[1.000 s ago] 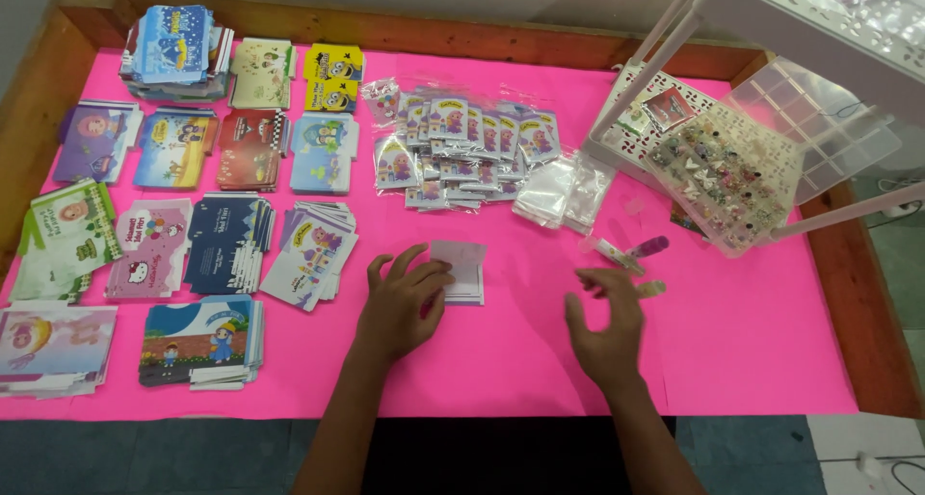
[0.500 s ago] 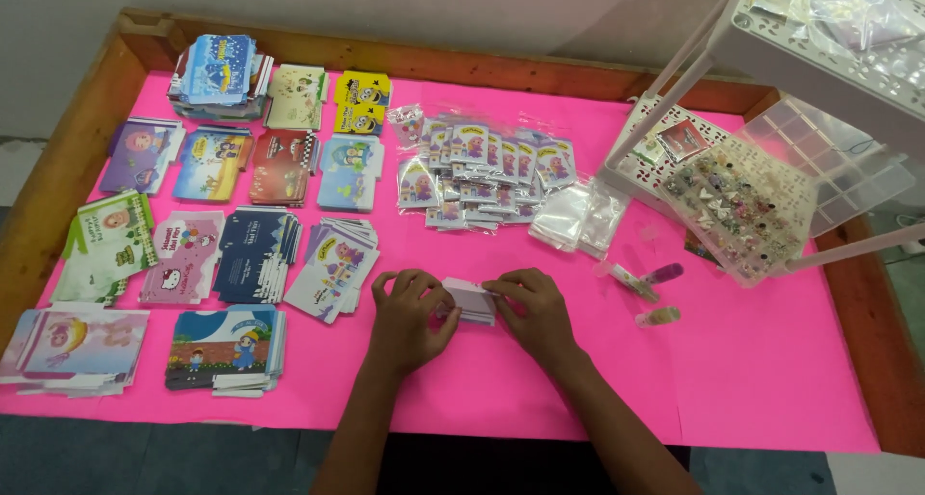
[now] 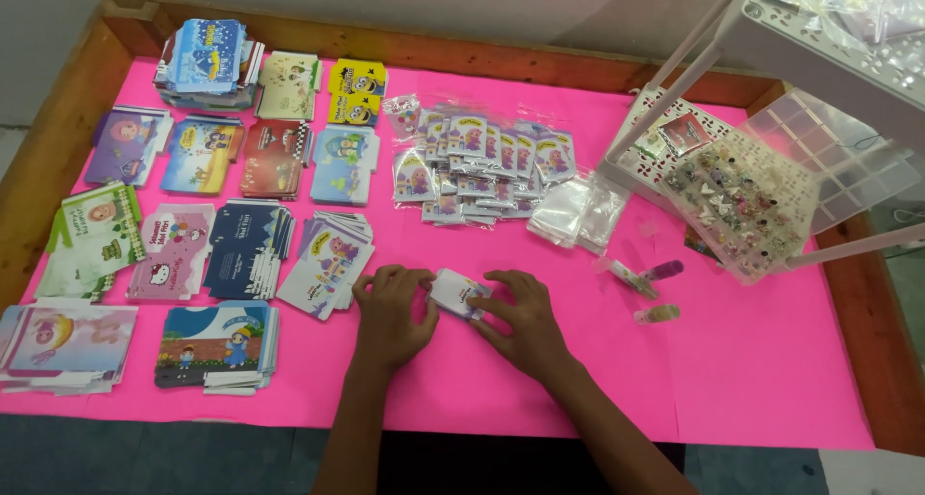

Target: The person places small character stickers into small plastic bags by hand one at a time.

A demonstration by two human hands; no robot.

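My left hand (image 3: 393, 314) and my right hand (image 3: 521, 320) rest on the pink table cover (image 3: 597, 379) near its front edge. Both pinch a small card in a clear packet (image 3: 457, 292) between them, the left at its left edge, the right over its lower right corner. The packet lies nearly flat, slightly tilted. Just left of my left hand is a fanned stack of printed cards (image 3: 328, 257). To the right lie two small tubes (image 3: 647, 275) and a third small tube (image 3: 657, 314).
Several stacks of flat printed cartons (image 3: 207, 249) cover the left half. A spread of bagged cards (image 3: 482, 168) and empty clear bags (image 3: 576, 213) lie at centre back. A white rack with a clear compartment box of small trinkets (image 3: 742, 201) stands at right. A wooden rim (image 3: 58, 129) borders the table.
My right hand came in from the right with fingers spread and joined the left on the small packet. The packet has shifted slightly and both hands now hold it.
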